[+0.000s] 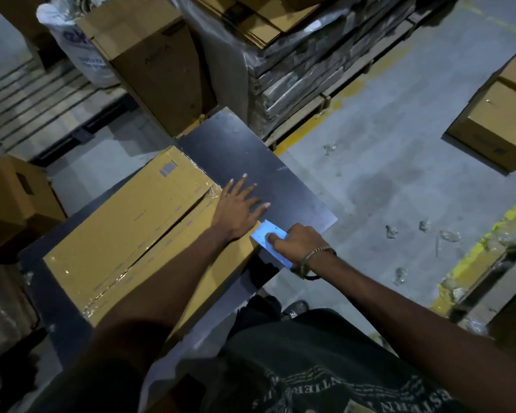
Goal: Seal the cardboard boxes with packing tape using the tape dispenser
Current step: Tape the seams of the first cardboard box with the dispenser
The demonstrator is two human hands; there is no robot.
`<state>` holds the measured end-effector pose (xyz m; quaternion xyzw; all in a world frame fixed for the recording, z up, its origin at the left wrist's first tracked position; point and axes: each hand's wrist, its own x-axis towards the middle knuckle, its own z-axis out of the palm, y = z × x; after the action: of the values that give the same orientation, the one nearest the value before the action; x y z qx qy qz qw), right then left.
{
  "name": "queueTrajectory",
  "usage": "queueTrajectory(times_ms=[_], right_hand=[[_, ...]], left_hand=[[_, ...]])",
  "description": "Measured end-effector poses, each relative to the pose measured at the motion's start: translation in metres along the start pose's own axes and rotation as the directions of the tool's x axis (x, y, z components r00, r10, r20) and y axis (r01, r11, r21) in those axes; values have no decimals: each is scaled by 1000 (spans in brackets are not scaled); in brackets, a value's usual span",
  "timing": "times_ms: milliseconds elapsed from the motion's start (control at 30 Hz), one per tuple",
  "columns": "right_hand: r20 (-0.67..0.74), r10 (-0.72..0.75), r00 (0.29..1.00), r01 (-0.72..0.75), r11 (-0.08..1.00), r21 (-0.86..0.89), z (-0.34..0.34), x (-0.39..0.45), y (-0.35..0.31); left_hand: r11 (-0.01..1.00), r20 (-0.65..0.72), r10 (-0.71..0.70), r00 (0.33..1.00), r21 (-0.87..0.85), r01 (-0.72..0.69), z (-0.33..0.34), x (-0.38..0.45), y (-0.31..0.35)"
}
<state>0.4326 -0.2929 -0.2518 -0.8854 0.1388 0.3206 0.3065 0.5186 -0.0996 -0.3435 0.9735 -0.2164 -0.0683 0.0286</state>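
Note:
A long cardboard box (pixel 125 234) lies flat on a dark table (pixel 265 162), its centre seam partly gaping, with clear tape shining at both ends. My left hand (pixel 239 208) reaches over the box's far right end, fingers spread and straight past the box edge over the table. My right hand (pixel 295 242) grips a blue tape dispenser (pixel 268 236) held against the box's right side edge; the tape roll itself is hidden under the hand.
Stacked brown boxes (pixel 161 64) and a wrapped pallet of flat cardboard (pixel 304 55) stand behind the table. Another box (pixel 498 120) sits on the floor at right, one more box (pixel 12 204) at left. Scraps of tape litter the concrete floor (pixel 399 204).

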Motion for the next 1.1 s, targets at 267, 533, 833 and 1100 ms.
queueTrajectory(times_ms=[267, 533, 833, 1100], right_hand=[[42, 6, 999, -3, 998, -64, -17, -13, 21], [35, 48, 998, -44, 993, -110, -14, -23, 56], [-21, 31, 999, -35, 975, -222, 5, -16, 49], [-52, 33, 998, -42, 983, -178, 23, 6, 28]], left_hand=[[999, -46, 12, 999, -44, -14, 8, 0, -7], [999, -51, 7, 999, -49, -10, 10, 1, -8], [998, -48, -20, 999, -55, 17, 12, 3, -6], [998, -80, -53, 995, -51, 49, 14, 3, -4]])
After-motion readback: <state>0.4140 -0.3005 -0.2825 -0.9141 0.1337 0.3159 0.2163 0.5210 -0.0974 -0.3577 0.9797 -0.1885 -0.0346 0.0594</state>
